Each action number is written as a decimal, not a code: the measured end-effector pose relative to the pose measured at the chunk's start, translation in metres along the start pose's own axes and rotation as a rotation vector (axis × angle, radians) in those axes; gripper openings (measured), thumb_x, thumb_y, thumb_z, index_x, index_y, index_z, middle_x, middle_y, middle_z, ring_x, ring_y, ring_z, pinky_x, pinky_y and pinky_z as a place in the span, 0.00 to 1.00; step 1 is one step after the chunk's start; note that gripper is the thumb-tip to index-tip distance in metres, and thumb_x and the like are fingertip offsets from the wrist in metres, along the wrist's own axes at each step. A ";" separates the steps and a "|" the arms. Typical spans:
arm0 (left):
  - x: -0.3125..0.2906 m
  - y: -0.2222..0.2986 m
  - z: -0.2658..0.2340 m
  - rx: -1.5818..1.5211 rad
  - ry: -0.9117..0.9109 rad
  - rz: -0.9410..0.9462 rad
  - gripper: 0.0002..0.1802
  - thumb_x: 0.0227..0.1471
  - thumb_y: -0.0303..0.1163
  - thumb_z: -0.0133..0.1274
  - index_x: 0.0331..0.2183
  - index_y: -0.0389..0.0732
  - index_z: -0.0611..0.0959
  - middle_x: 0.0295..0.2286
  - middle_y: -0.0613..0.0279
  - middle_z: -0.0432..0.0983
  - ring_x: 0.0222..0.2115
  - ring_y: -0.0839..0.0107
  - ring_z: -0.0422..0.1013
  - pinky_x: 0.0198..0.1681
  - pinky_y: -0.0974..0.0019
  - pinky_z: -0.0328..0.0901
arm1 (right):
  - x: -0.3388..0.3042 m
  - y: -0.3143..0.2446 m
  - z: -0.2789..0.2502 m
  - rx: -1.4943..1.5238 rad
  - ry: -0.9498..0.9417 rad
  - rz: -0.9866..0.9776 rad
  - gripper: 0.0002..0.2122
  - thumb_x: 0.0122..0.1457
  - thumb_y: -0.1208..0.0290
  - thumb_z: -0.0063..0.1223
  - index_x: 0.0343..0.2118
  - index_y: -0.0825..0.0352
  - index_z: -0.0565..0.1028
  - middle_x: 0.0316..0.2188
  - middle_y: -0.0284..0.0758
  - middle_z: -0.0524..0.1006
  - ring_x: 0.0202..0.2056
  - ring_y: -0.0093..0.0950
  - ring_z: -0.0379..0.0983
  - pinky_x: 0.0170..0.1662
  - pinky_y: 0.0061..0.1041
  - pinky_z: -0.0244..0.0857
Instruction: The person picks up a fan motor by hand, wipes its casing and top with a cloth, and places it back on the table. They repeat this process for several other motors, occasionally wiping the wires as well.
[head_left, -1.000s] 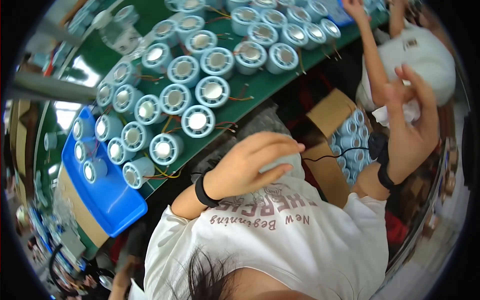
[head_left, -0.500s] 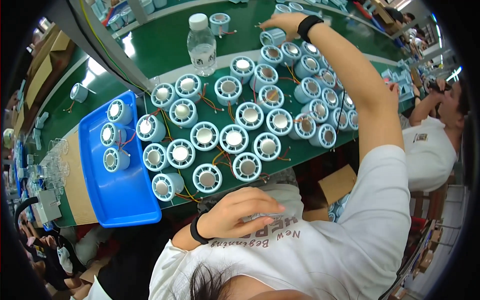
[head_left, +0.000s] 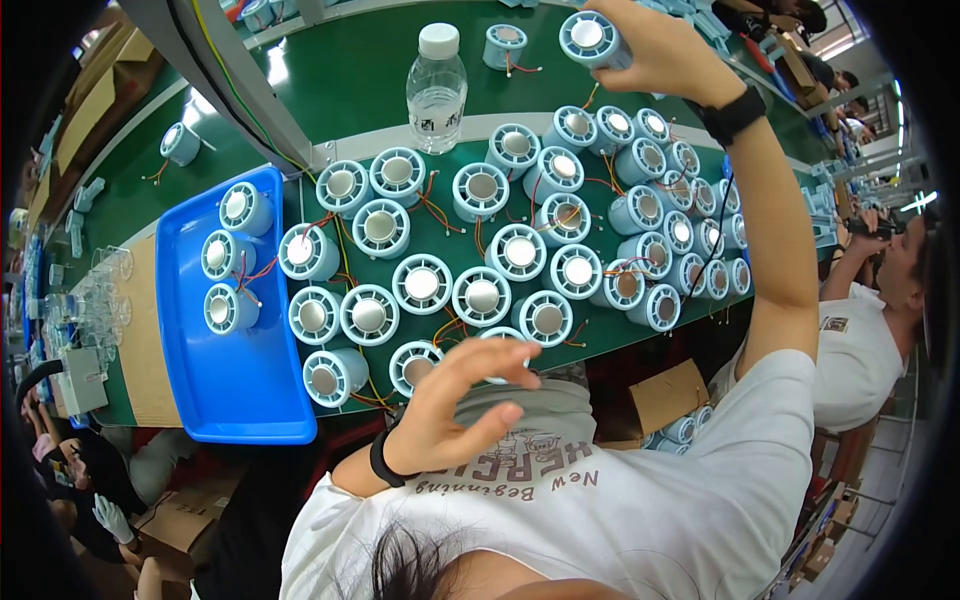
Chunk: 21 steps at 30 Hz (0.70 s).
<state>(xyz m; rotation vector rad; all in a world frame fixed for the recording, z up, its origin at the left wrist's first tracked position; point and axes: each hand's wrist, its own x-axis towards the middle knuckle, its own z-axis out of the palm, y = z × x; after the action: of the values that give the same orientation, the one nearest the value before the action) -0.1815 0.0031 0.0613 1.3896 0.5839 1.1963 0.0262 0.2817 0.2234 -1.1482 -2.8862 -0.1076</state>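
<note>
My right hand [head_left: 668, 50] is raised over the far right of the table, wrapped around a light-blue cylinder [head_left: 590, 38] with a silver round face and spoked rim. That face points toward me, and thin wires hang below it. My left hand [head_left: 452, 405] hovers at the table's front edge with its fingers apart and holds nothing. It partly covers a front-row cylinder [head_left: 500, 345] of the same kind. Many more such cylinders [head_left: 481, 297] stand in loose rows on the green table [head_left: 375, 262], silver faces up, with red, yellow and dark wires between them.
At the left lies a blue tray [head_left: 240, 390] holding three cylinders. A clear water bottle [head_left: 437, 95] stands behind the rows. One cylinder [head_left: 505, 45] is on the green belt beyond; another [head_left: 180, 143] is at far left. A metal post [head_left: 215, 80] rises near the tray. Another person [head_left: 870, 300] sits at right.
My right hand has lifted the cylinder, which lay tilted on its side, and moved right, turning its silver face toward me. My left hand has moved up toward the table, its fingers spreading.
</note>
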 end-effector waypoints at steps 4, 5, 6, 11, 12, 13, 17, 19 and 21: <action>0.010 0.001 0.007 -0.331 0.154 -0.059 0.43 0.50 0.36 0.60 0.61 0.40 0.55 0.59 0.50 0.54 0.49 0.57 0.68 0.55 0.54 0.61 | -0.029 -0.013 0.020 0.192 0.138 -0.276 0.29 0.38 0.63 0.68 0.46 0.62 0.70 0.38 0.36 0.77 0.38 0.36 0.76 0.40 0.29 0.70; 0.013 0.004 0.009 -0.454 0.245 -0.046 0.48 0.49 0.39 0.61 0.62 0.41 0.51 0.60 0.49 0.52 0.51 0.56 0.67 0.55 0.53 0.60 | -0.040 -0.041 0.016 0.320 0.120 -0.385 0.28 0.39 0.63 0.68 0.46 0.62 0.70 0.36 0.34 0.77 0.35 0.36 0.76 0.37 0.27 0.71; 0.014 0.005 0.012 -0.574 0.343 -0.028 0.52 0.48 0.42 0.62 0.63 0.42 0.47 0.60 0.49 0.49 0.52 0.56 0.66 0.56 0.53 0.60 | -0.050 -0.065 0.013 0.339 0.067 -0.408 0.28 0.39 0.61 0.68 0.46 0.62 0.71 0.36 0.33 0.77 0.34 0.35 0.77 0.35 0.27 0.71; 0.021 0.008 0.010 -0.571 0.380 0.011 0.61 0.44 0.51 0.64 0.64 0.43 0.41 0.58 0.45 0.51 0.54 0.53 0.64 0.54 0.51 0.63 | -0.072 -0.137 0.009 0.341 -0.100 -0.560 0.26 0.42 0.51 0.66 0.43 0.60 0.74 0.37 0.30 0.78 0.28 0.32 0.76 0.27 0.27 0.70; 0.022 0.013 0.009 -0.547 0.362 -0.052 0.62 0.43 0.52 0.64 0.64 0.44 0.40 0.57 0.45 0.52 0.53 0.52 0.64 0.52 0.50 0.64 | -0.070 -0.141 0.010 0.292 -0.073 -0.602 0.25 0.43 0.49 0.64 0.42 0.60 0.74 0.36 0.30 0.78 0.28 0.31 0.76 0.27 0.27 0.69; 0.022 0.017 0.007 -0.522 0.345 -0.115 0.63 0.43 0.53 0.64 0.64 0.45 0.39 0.56 0.44 0.53 0.53 0.52 0.64 0.51 0.49 0.65 | -0.067 -0.142 0.011 0.243 -0.046 -0.646 0.25 0.45 0.47 0.62 0.41 0.60 0.75 0.36 0.30 0.78 0.27 0.30 0.76 0.26 0.26 0.69; 0.012 0.020 0.009 -0.495 0.343 -0.186 0.66 0.42 0.55 0.64 0.64 0.49 0.35 0.53 0.43 0.58 0.50 0.51 0.66 0.47 0.48 0.67 | 0.011 -0.058 0.022 0.357 0.223 -0.091 0.24 0.56 0.46 0.51 0.42 0.64 0.76 0.31 0.34 0.79 0.28 0.30 0.77 0.29 0.27 0.70; 0.013 0.023 0.011 -0.505 0.299 -0.176 0.67 0.42 0.56 0.64 0.64 0.51 0.34 0.51 0.43 0.60 0.50 0.50 0.67 0.46 0.48 0.67 | 0.049 0.029 0.044 0.233 -0.036 0.401 0.28 0.47 0.48 0.61 0.42 0.69 0.75 0.42 0.44 0.76 0.42 0.35 0.72 0.43 0.32 0.67; 0.012 0.025 0.008 -0.566 0.195 -0.224 0.67 0.42 0.59 0.62 0.64 0.53 0.31 0.49 0.43 0.63 0.47 0.52 0.68 0.46 0.50 0.67 | 0.075 0.093 0.102 0.027 -0.041 0.415 0.34 0.52 0.40 0.53 0.45 0.73 0.74 0.35 0.48 0.79 0.34 0.40 0.78 0.35 0.33 0.71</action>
<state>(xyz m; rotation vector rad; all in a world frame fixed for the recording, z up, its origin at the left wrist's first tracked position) -0.1777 0.0049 0.0897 0.7180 0.4705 1.2005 0.0355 0.4083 0.1306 -1.7270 -2.6012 -0.0331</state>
